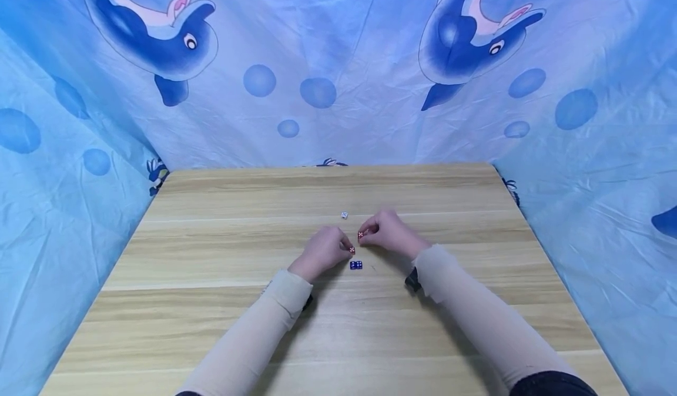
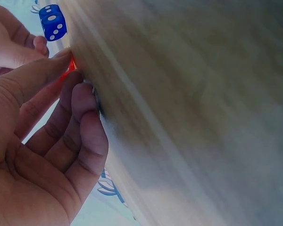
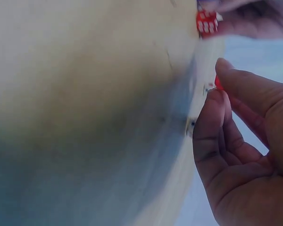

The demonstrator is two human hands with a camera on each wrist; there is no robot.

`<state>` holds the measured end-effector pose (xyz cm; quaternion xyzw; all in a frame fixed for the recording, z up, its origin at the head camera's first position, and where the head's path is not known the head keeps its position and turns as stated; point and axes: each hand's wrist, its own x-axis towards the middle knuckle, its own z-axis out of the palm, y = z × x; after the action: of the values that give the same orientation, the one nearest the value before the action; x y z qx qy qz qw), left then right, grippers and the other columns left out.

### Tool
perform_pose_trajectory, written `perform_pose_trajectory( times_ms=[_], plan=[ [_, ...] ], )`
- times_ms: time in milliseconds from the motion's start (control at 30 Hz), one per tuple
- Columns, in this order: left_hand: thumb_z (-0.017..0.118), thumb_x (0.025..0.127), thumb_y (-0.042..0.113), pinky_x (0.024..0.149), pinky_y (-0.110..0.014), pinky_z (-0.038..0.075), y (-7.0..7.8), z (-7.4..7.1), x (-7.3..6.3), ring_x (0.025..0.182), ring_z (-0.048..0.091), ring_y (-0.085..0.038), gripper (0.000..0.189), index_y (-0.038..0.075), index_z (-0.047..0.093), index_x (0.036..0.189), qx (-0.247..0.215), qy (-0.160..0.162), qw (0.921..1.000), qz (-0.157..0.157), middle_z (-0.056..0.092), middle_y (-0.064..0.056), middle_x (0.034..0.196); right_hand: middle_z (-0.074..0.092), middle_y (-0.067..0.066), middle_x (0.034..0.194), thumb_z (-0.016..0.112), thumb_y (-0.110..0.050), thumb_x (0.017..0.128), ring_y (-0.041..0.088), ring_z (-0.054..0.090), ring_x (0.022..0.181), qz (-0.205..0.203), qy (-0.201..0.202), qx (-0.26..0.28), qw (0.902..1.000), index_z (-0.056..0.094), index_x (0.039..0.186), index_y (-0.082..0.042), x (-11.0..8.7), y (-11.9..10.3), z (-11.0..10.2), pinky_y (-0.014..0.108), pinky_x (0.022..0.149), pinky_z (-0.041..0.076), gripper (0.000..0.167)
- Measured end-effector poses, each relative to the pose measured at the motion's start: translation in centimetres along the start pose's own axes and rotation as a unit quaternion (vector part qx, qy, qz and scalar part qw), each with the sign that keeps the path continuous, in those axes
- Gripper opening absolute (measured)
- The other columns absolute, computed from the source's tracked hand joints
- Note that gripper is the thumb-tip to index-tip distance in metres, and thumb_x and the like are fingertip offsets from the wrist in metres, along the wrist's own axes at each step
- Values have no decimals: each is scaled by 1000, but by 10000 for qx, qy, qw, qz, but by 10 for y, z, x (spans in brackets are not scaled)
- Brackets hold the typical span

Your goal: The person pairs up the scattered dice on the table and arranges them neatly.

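Note:
My left hand [image 1: 325, 251] pinches a red die [image 1: 352, 250] between thumb and fingertips, low over the table. Just to its right and a little farther back, my right hand [image 1: 388, 232] holds another red die [image 1: 361, 235] the same way. Two blue dice [image 1: 356, 265] lie side by side just nearer than the left hand's die. Beyond both hands sits a white die [image 1: 344, 215]. In the left wrist view the thumb and fingers cover most of the red die [image 2: 71, 66]; in the right wrist view only a sliver of the right hand's die [image 3: 218, 83] shows.
The hands work over a wood-grain table [image 1: 211, 314]. Blue cloth [image 1: 359, 126] printed with dolphins and bubbles hangs behind it and along both sides. In the right wrist view, a small pale die [image 3: 191, 126] is partly hidden behind the right fingers.

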<state>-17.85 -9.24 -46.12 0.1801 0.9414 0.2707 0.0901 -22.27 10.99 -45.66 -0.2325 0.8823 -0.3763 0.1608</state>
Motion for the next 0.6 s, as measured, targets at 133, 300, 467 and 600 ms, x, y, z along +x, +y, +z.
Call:
perform_pose_trajectory(
  times_ms=[133, 300, 467, 600],
  plan=[
    [82, 84, 11, 89, -37, 53, 1, 0, 0, 99, 68, -20, 8, 13, 81, 91, -19, -3, 10000, 9, 75, 1, 97, 70, -11, 83, 84, -15, 84, 12, 61, 75, -40, -114, -257, 9996, 80, 101, -13, -9, 0, 8, 32, 75, 52, 18],
    [82, 84, 12, 91, -38, 52, 0, 0, 0, 98, 67, -20, 8, 13, 81, 92, -13, 26, 10000, -38, 74, 0, 98, 68, -12, 78, 85, -14, 84, 12, 61, 73, -65, -23, -359, 9993, 80, 100, -16, -13, 2, 16, 32, 73, 51, 17],
    [83, 83, 11, 91, -38, 52, 0, 0, 0, 99, 67, -20, 9, 13, 81, 91, -30, 40, 10000, -46, 74, 0, 98, 67, -11, 77, 85, -14, 83, 12, 62, 72, -91, 36, -328, 9994, 79, 102, -15, -14, 5, 19, 32, 72, 52, 19],
    [82, 83, 10, 91, -39, 52, 1, 0, 0, 99, 68, -20, 9, 14, 81, 91, -11, 38, 10000, 0, 75, 1, 97, 67, -11, 77, 85, -13, 83, 12, 61, 72, -141, 83, -309, 9994, 79, 102, -14, -15, 7, 20, 31, 71, 52, 20]
  ],
)
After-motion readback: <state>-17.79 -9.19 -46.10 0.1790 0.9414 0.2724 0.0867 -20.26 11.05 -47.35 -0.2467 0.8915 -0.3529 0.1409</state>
